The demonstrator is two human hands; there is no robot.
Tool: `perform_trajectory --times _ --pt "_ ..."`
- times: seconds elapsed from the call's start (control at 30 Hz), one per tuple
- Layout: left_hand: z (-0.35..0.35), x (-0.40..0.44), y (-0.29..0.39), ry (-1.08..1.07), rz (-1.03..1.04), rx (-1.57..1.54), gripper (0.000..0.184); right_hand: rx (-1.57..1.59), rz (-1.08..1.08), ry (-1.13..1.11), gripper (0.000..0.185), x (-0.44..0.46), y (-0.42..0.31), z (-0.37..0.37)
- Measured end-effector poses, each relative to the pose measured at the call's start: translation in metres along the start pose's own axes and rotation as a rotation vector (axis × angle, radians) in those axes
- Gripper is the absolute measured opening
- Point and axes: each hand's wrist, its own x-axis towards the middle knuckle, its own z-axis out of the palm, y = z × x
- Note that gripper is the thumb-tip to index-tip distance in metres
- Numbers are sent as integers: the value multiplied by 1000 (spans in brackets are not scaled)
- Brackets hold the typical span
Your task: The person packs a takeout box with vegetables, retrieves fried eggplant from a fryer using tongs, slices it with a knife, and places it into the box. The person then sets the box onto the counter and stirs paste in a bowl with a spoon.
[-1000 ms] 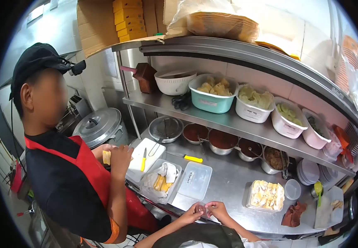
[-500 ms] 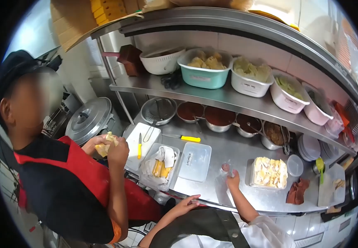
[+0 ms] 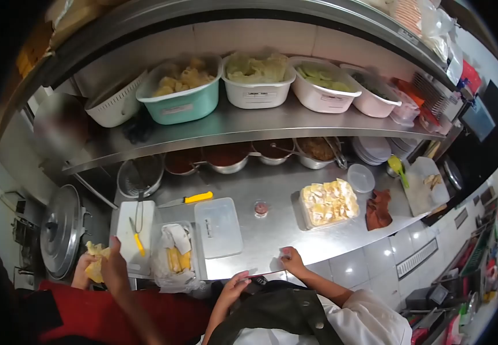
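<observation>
My left hand [image 3: 234,287] is at the front edge of the steel counter, fingers loosely stretched and apart, with nothing visible in it. My right hand [image 3: 292,260] hovers by the same edge, its fingers half curled and slightly apart, also holding nothing that I can see. Beyond both hands, a small clear cup with reddish contents [image 3: 261,209] stands on the counter, touched by neither. To its right is a clear tub heaped with pale yellow and white pieces [image 3: 329,204]. A lidded translucent box [image 3: 218,227] lies left of the cup.
At left, a co-worker's hands [image 3: 113,267] hold a pale yellow food piece. Near them are a white cutting board [image 3: 131,230] with a yellow-handled knife [image 3: 139,244], another knife [image 3: 197,197] and a bag-lined container [image 3: 174,267]. Sauce pots [image 3: 226,161] stand under the shelf [image 3: 249,126].
My right hand has drawn back from the small cup toward the counter's front edge, leaving the cup standing. My view has turned right. The co-worker still holds the food piece.
</observation>
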Motion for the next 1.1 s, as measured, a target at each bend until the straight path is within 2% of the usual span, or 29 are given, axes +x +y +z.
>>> perform_trajectory --times 0.03,0.07,0.1,0.13,0.23,0.27,0.3,0.37,0.43,0.47,0.53,0.6,0.63,0.7,0.73,0.77,0.83,0.87,0.9,1.0,1.03,1.07,1.1 --pt "3 9 -2 -5 -18 5 46 -73 -137 55 39 -3 37 -4" --pt "5 16 2 6 -36 6 46 72 11 57 37 -6 71 -9" --pt "5 20 7 32 -53 3 45 346 220 29 38 -13 57 -36" --pt "7 26 11 32 -12 18 43 404 322 25 39 -13 42 -60" --pt "18 31 38 51 133 136 41 312 443 213 21 -5 44 -96" --pt "20 31 37 52 148 130 40 345 474 375 25 2 51 -96" --pt "21 35 37 48 175 127 39 308 487 441 28 11 56 -100" --pt "27 39 34 70 162 147 39 287 575 395 24 28 25 -115" --pt "33 44 29 108 111 186 40 464 546 36 19 41 13 -124" --pt "32 50 22 99 11 189 41 573 462 -145 13 42 2 -127" --pt "54 55 30 160 96 166 41 493 464 -523 12 55 -50 -131" --pt "66 67 42 186 193 213 43 454 406 -831 20 69 -56 -128" --pt "69 72 53 246 276 160 44 294 448 -893 24 78 -58 -120" --pt "76 77 90 360 451 55 46 198 414 -1004 32 93 -48 -108" --pt "82 67 126 483 487 29 47 259 394 -1089 33 103 -40 -105" --pt "82 63 152 616 532 -20 44 167 240 -1159 32 112 -23 -97" --pt "78 69 180 910 905 -101 42 217 37 -1336 36 134 -17 -95" --pt "85 59 197 975 961 -109 43 259 -27 -1398 31 143 -16 -87" --pt "93 44 209 1043 1013 -110 45 312 0 -1493 31 153 -15 -81" --pt "88 -2 205 1483 1169 137 49 166 174 -1462 27 158 -49 -81" --pt "89 -33 201 1742 1157 316 53 125 151 -1452 27 159 -69 -85" --pt "98 -62 202 1971 1179 357 52 89 140 -1438 27 159 -98 -95" --pt "109 -95 202 2230 1099 582 50 55 135 -1416 26 158 -118 -97"
